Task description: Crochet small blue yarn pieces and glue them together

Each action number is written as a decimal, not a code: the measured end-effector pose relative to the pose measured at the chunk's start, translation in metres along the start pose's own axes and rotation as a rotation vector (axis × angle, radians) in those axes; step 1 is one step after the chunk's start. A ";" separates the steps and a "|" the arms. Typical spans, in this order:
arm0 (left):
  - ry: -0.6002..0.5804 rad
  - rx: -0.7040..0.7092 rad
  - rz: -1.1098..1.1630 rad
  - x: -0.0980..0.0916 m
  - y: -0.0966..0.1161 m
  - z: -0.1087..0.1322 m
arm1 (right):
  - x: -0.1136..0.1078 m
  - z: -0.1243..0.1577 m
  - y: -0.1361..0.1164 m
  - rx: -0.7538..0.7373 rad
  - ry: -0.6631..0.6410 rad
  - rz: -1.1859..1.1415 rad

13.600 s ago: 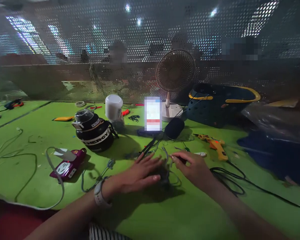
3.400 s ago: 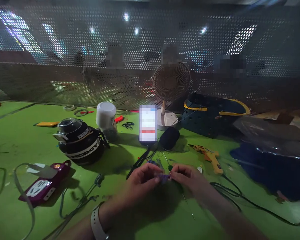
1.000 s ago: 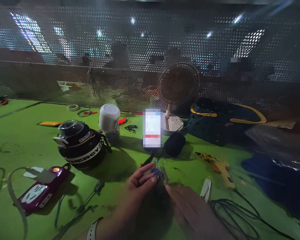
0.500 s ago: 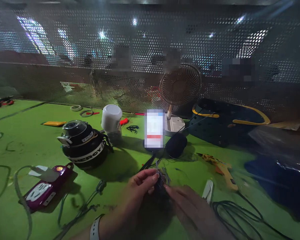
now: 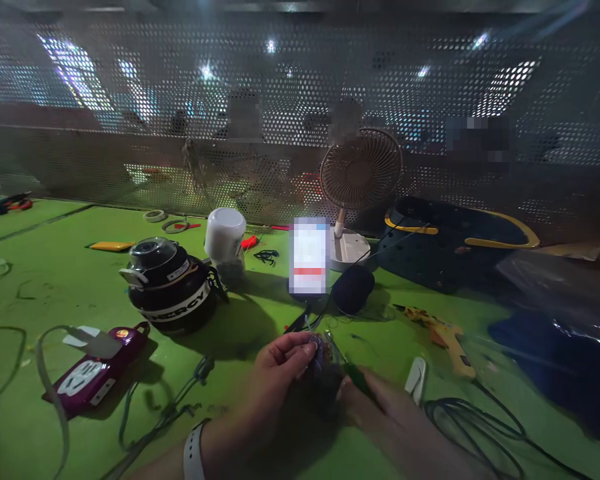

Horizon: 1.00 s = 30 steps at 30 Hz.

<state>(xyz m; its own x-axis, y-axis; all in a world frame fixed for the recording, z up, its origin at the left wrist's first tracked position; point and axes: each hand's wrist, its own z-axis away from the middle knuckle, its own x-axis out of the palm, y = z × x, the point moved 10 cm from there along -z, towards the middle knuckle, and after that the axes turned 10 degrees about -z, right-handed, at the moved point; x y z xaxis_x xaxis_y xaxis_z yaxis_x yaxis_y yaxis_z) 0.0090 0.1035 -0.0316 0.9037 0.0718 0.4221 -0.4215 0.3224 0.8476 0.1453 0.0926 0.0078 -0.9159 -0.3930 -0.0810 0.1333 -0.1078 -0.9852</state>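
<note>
Pinched in my left hand [image 5: 287, 360] is a small dark piece of yarn work [image 5: 323, 360] with loose greyish strands sticking up; its lower part is in shadow. My right hand [image 5: 373, 403] is closed around what looks like a crochet hook [image 5: 356, 377] with a green handle, its thin metal shaft pointing up and left beside the yarn work. Whether the tip touches the yarn cannot be made out. Behind my hands lies a dark ball of yarn [image 5: 353, 291]. A phone with a lit, blurred screen [image 5: 307, 257] stands upright next to it.
On the green table [image 5: 260, 307] are a black round bottle [image 5: 173, 287], a purple power strip [image 5: 97, 370], a white jar [image 5: 225, 237] and a fan [image 5: 347, 247]. To the right lie a yellow glue gun [image 5: 443, 337] with coiled cable, a white-handled tool [image 5: 417, 379] and a dark basket [image 5: 450, 257].
The green-handled crochet hook now shows in my right hand, which was fingering the strands before. My left hand keeps its pinch on the yarn work.
</note>
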 end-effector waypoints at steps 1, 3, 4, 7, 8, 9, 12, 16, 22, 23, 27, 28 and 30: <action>-0.002 0.008 -0.011 0.000 0.001 0.000 | 0.001 0.000 -0.004 -0.034 0.001 0.005; 0.000 0.023 -0.021 -0.002 0.002 0.000 | -0.003 0.000 -0.010 -0.073 0.040 0.039; 0.006 0.029 -0.024 -0.003 0.002 0.000 | -0.005 0.001 -0.012 -0.085 0.061 0.070; 0.025 0.040 -0.022 -0.005 0.002 -0.002 | -0.010 0.002 -0.018 -0.149 0.067 0.181; 0.034 0.038 -0.023 -0.006 0.002 -0.002 | -0.009 0.002 -0.019 -0.172 0.050 0.212; 0.044 0.035 -0.023 -0.007 0.002 -0.002 | -0.009 0.003 -0.019 -0.190 0.034 0.238; 0.066 0.027 -0.021 -0.006 0.003 -0.003 | -0.009 0.002 -0.018 -0.228 0.014 0.308; 0.061 0.052 -0.006 -0.003 0.009 -0.002 | -0.003 0.003 -0.021 -0.255 0.002 0.425; 0.049 0.084 0.003 -0.003 0.009 -0.001 | 0.002 0.003 -0.023 -0.286 0.020 0.549; 0.047 0.089 0.005 -0.004 0.009 -0.001 | 0.002 0.002 -0.022 -0.291 0.019 0.552; 0.043 0.116 0.005 -0.005 0.008 -0.003 | 0.001 -0.001 -0.017 -0.299 -0.001 0.553; 0.042 0.115 0.001 -0.005 0.008 -0.003 | 0.001 -0.001 -0.017 -0.313 -0.001 0.555; 0.040 0.110 -0.014 -0.005 0.007 -0.003 | 0.001 0.000 -0.019 -0.339 0.008 0.566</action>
<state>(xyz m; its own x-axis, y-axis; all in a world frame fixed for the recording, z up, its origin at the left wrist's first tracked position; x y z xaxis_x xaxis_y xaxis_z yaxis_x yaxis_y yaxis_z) 0.0014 0.1083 -0.0291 0.9109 0.1062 0.3987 -0.4125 0.2178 0.8845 0.1418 0.0942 0.0266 -0.7424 -0.2979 -0.6000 0.4696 0.4072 -0.7833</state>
